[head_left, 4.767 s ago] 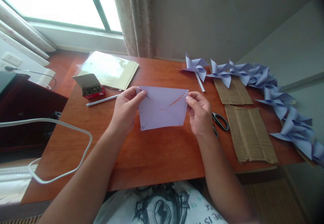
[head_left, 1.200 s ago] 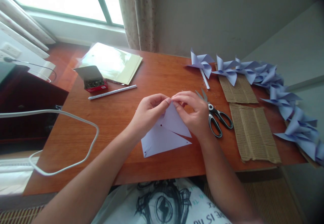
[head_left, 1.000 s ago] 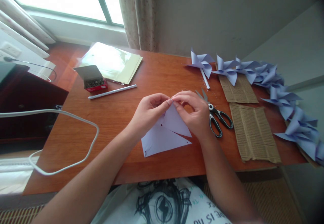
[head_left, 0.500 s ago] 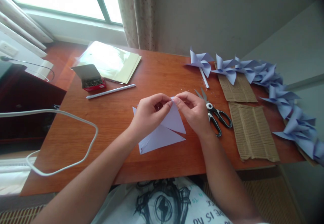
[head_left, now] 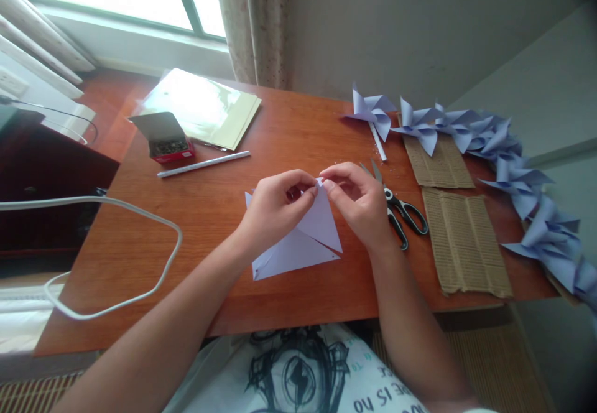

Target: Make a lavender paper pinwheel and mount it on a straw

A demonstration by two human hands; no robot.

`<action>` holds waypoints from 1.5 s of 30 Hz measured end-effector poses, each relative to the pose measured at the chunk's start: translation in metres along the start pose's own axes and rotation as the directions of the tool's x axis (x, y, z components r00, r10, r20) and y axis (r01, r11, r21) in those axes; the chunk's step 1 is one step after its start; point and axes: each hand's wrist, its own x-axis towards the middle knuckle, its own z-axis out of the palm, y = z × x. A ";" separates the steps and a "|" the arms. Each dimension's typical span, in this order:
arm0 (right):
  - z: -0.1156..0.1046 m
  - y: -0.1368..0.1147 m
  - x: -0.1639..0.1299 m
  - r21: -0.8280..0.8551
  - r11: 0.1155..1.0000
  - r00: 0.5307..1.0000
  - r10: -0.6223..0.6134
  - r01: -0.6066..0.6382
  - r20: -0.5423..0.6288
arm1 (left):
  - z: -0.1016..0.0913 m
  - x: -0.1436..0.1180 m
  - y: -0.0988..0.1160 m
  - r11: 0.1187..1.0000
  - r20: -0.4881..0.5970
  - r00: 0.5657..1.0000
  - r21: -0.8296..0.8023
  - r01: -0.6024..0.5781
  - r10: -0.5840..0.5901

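- Broadly, a wooden table [head_left: 303, 133] carries everything at hand.
- A row of lilac paper pinwheels [head_left: 517, 180] curves along its far right side.
- Two pieces of brown corrugated cardboard, one near [head_left: 466, 242] and one far [head_left: 438, 161], lie left of that row.
- The lilac paper sheet [head_left: 289, 254] is in front of the person, between the hands and the near table edge, its far corner gathered up. It looks roughly square, so no long axis stands out; whether its near edge touches the wood, I cannot tell.
- The left hand [head_left: 280, 204] is narrow, thumb and forefinger pinching that far corner; its palm covers the sheet's left part, so it is the nearer hand to the sheet's middle.
- The right hand [head_left: 357, 204] is also narrow, its fingertips on the same corner from the right; whether they grip anything besides paper is too small to tell.
- Open scissors [head_left: 390, 196] lie just beside the right hand, partly behind it.
- A slit slants from the sheet's near right side toward its middle.
- The pinched corner is what matters most, I judge: it points away from the body, with the loose flap trailing toward it.
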 end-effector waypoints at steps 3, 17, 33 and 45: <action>0.000 -0.002 -0.001 -0.107 0.983 0.989 -0.151 0.151 0.006 | 0.000 0.000 -0.001 1.000 -0.001 1.000 -0.018 0.013 -0.013; 0.000 0.002 -0.001 -0.320 0.898 0.947 -0.320 0.302 -0.004 | -0.001 0.002 -0.004 0.969 0.028 0.996 -0.233 0.088 -0.084; 0.001 0.001 -0.001 -0.303 0.912 0.954 -0.299 0.277 -0.027 | 0.000 0.001 -0.002 0.952 0.017 0.995 -0.292 0.097 -0.096; -0.001 -0.009 -0.002 -0.183 0.971 0.987 -0.159 0.153 -0.021 | 0.000 0.000 -0.001 0.971 0.002 0.997 -0.224 0.079 -0.080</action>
